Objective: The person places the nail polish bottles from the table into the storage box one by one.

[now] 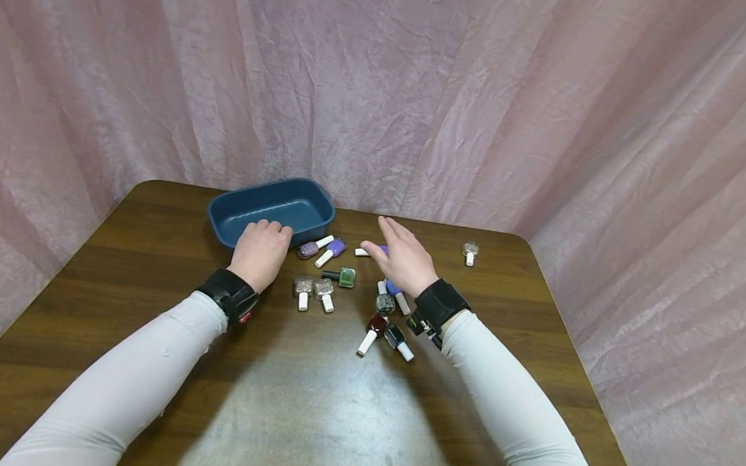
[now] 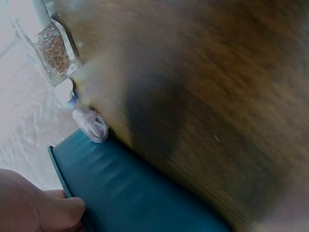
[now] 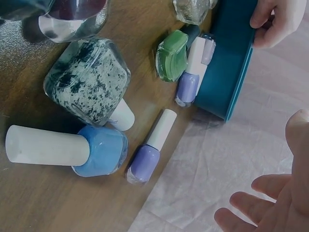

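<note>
My left hand [image 1: 261, 255] grips the near rim of a blue plastic basin [image 1: 314, 235]; in the left wrist view the thumb [image 2: 63, 212] lies over that rim. Above the table, my right hand [image 1: 407, 261] is held with fingers extended and nothing in it. Below it lie a purple nail polish bottle [image 3: 144, 162], a blue one [image 3: 101, 150] and a black-speckled one [image 3: 89, 79]. Beside the basin are two more purple bottles [image 1: 337, 247] [image 1: 307, 250], with a green one [image 1: 347, 277] nearer me. The basin's visible floor bears no bottles.
Two glitter polish bottles [image 1: 303, 287] [image 1: 324, 290] lie right of my left wrist. A dark red bottle [image 1: 378, 324] and a black one [image 1: 395, 335] lie nearer me. Another glitter bottle [image 1: 470, 249] sits far right. Pink curtains [image 1: 377, 110] hang behind the wooden table [image 1: 499, 320].
</note>
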`<state>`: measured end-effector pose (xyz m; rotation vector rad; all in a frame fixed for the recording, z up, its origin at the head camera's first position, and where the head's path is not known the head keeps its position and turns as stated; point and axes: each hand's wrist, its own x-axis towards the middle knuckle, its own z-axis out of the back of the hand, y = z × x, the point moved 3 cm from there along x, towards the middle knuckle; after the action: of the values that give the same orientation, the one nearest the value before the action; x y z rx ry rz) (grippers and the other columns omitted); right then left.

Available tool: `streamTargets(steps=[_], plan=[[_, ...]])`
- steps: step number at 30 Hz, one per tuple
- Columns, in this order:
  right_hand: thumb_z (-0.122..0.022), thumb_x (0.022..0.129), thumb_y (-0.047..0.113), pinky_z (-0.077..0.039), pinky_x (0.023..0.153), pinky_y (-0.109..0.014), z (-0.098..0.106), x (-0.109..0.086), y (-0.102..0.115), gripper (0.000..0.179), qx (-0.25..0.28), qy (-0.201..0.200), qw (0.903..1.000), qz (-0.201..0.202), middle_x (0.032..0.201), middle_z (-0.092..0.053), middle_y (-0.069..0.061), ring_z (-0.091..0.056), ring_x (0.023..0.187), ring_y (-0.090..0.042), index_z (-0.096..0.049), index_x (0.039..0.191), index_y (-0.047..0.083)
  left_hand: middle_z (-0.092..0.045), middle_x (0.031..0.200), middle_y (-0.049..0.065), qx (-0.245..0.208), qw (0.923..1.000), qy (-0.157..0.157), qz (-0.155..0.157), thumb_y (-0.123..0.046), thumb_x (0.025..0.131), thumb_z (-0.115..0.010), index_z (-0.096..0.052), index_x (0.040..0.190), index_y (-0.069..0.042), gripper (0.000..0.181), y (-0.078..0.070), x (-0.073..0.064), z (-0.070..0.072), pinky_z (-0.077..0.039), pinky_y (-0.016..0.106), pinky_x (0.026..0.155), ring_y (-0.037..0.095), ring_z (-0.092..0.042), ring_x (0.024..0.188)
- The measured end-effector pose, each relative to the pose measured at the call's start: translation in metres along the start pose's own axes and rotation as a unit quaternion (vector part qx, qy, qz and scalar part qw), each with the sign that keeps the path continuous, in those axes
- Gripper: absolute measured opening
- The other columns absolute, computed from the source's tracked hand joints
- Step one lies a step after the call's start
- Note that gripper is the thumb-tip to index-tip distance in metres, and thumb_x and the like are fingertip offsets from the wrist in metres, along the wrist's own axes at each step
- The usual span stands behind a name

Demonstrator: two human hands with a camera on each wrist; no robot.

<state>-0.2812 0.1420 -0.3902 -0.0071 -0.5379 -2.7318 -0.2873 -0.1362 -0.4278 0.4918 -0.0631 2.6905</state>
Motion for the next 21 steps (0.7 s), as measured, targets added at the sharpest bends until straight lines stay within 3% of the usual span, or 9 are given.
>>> streamTargets(steps=[21], plan=[[-0.049,0.115,0.057,-0.031,0.131,-0.053,-0.007,0.008,-0.004,0.081,-0.019,0.009,0.9998,-0.005,0.178,-0.031,-0.017,-0.032,0.163,-0.038,-0.029,0.174,0.007,-0.073,0.101,0.024,-0.007,0.9996,0.000,-0.027,0.011,0.101,-0.069,-0.074,0.109,0.005,0.011,-0.013,0.005,-0.002,-0.058,0.057,0.083,0.044,-0.069,0.096]])
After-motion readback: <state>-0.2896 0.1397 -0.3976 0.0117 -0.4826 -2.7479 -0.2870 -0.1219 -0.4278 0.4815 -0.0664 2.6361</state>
